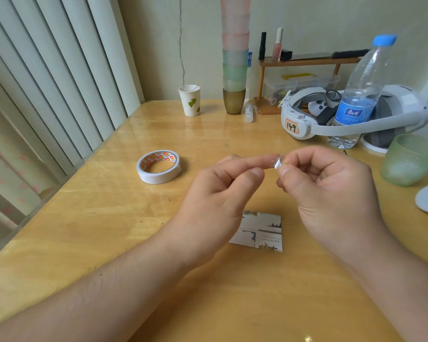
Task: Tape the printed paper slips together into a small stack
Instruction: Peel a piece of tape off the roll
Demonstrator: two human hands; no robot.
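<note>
Pinching a tape scrap [278,163] between both hands [269,191], paper slips [262,232] beneath, tape roll [159,167] left, bottle [358,95] behind.

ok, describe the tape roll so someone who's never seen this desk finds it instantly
Start at the wooden table and look to its left half, on the side of the vertical window blinds. The tape roll lies flat there on its own, ahead and left of the left hand. It is the only ring-shaped thing: white outside, with an orange and red printed pattern on its inner core.
</note>
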